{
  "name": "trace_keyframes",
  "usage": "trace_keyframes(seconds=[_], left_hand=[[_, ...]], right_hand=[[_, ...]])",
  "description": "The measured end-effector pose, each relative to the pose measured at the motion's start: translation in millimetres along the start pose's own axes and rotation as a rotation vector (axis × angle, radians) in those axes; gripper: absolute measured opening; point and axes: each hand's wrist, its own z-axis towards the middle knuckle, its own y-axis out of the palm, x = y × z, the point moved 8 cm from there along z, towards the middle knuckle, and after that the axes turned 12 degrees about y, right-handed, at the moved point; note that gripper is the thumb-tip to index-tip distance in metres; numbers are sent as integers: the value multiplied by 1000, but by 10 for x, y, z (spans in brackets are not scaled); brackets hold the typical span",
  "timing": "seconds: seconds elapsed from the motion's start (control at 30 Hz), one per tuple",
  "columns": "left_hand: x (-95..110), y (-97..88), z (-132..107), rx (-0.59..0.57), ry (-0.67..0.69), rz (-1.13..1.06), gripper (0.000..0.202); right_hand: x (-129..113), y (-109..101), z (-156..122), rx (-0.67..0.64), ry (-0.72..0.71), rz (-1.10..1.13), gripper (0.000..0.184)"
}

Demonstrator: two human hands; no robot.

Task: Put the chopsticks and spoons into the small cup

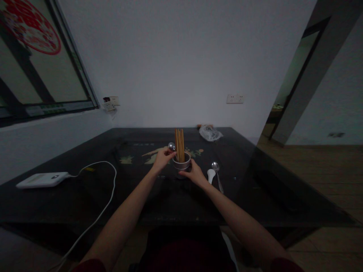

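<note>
A grey-brown cup (181, 164) stands upright near the middle of the dark table, with a bundle of wooden chopsticks (179, 145) rising from it. My right hand (195, 173) is closed around the cup's right side. At the cup's left rim, my left hand (165, 156) pinches a metal spoon (171, 146), its shiny bowl pointing up. The lower end of that spoon's handle is hidden by my fingers and the cup. Right of my right hand lie a white spoon (210, 175) and a second metal spoon (216, 167).
On the left of the table (136, 204) lies a white power bank (42, 180), its white cable (114, 181) curving off the front edge. A crumpled clear plastic bag (210, 133) rests by the wall. A dark flat object (278, 190) lies at the right.
</note>
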Motion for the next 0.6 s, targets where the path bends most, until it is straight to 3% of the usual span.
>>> trace_keyframes(seconds=[0.4,0.6], left_hand=[[-170,0,35,25,-10,-72,31],[-68,-133,29,149,-56,-78,35]], right_hand=[[68,19,42,-13,0,23,71],[73,28,54,-31,-17,23,74]])
